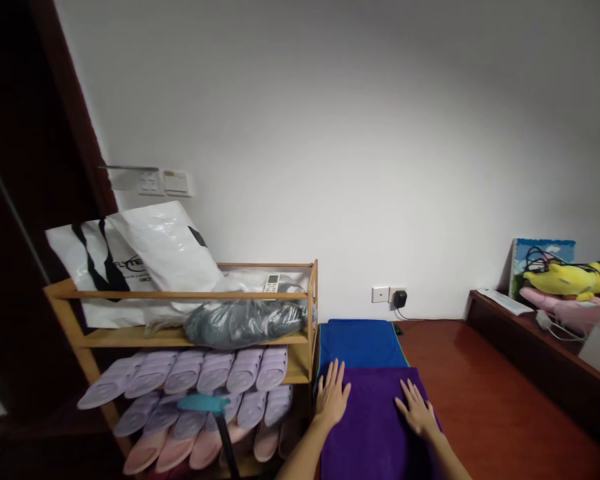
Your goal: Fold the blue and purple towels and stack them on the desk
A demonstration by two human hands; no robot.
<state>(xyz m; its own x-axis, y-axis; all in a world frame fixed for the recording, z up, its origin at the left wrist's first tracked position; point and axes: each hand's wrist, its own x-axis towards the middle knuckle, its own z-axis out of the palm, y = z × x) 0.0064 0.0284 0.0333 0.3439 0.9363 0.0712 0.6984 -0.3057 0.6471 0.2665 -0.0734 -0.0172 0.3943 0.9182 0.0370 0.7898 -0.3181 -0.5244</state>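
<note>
A purple cloth (365,413), flat and smooth, looks like a folded towel. My left hand (333,397) lies on its left edge with the fingers stretched out and pointing away from me. On the cloth's right side rests my right hand (417,410), palm down, fingers spread. Neither hand holds anything. Beyond the purple cloth, and partly under its far edge, is a blue cloth (363,340) with a light green edging. What lies beneath the cloths is hidden.
On the left stands a wooden rack (195,340) with lilac slippers (215,370), pink slippers (205,450), white bags (170,247) and a remote control (272,285). A teal-topped handle (205,403) rises before it. A black plug (400,299) sits in the wall. At right, a ledge (545,337) bears a yellow plush toy (565,279).
</note>
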